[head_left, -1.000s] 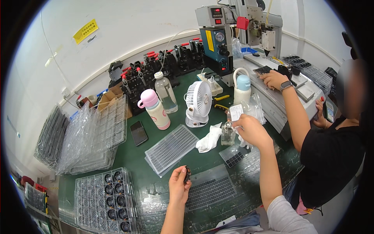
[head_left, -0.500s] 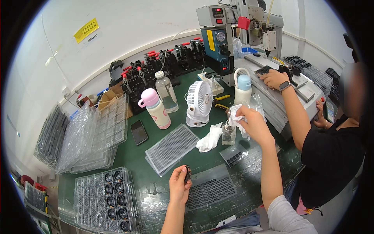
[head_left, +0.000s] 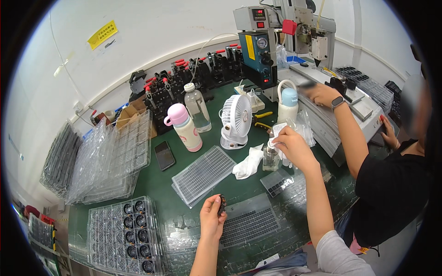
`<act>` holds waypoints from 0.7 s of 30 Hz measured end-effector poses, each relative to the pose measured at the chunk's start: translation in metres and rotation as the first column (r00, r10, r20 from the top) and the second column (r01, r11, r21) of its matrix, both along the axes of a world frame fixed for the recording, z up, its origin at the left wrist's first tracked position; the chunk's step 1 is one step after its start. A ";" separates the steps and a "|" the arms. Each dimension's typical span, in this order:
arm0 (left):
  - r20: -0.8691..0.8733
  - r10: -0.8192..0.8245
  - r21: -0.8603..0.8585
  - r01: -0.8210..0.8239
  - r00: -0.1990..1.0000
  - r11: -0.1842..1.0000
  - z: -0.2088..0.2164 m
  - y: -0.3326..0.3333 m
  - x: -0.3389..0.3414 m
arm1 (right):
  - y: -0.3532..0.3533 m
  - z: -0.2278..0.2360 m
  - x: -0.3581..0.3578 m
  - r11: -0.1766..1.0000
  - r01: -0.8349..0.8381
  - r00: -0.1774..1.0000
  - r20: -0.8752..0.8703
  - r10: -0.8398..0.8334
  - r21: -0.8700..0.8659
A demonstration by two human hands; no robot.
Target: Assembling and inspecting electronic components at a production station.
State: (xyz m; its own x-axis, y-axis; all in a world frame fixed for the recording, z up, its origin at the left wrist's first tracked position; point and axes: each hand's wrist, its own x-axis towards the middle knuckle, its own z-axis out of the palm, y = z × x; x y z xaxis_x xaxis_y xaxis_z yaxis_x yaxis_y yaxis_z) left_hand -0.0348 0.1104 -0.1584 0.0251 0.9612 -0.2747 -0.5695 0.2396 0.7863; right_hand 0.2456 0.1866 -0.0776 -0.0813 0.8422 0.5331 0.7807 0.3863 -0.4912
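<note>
My left hand (head_left: pixel 212 217) is closed, pinching a small black round part (head_left: pixel 222 205) upright over a perforated sheet of small dark pieces (head_left: pixel 248 221). My right hand (head_left: pixel 294 146) is closed on a white cloth (head_left: pixel 272 141), at the top of a clear glass bottle (head_left: pixel 270 159). The fingers partly hide the cloth and the bottle's top. Left of the bottle lies a crumpled white glove or cloth (head_left: pixel 248 164). A small bag with dark square pieces (head_left: pixel 278 184) rests in front of the bottle.
At left stands a clear tray (head_left: pixel 110 230) with black round parts, and stacked clear trays (head_left: pixel 115 152) behind it. A white fan (head_left: pixel 235 122), pink bottle (head_left: pixel 184 131) and phone (head_left: pixel 164 155) stand mid-table. A co-worker's hand (head_left: pixel 322 94) is at the machine (head_left: pixel 317 119) on the right.
My right hand has moved slightly down and left with the cloth, onto the bottle's top. My left hand stays put. The co-worker's hands have shifted a little.
</note>
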 end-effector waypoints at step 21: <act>0.027 -0.098 0.008 0.098 0.995 0.995 0.006 -0.002 0.002 | 0.002 -0.004 -0.005 0.996 0.013 0.998 0.064 -0.007 -0.083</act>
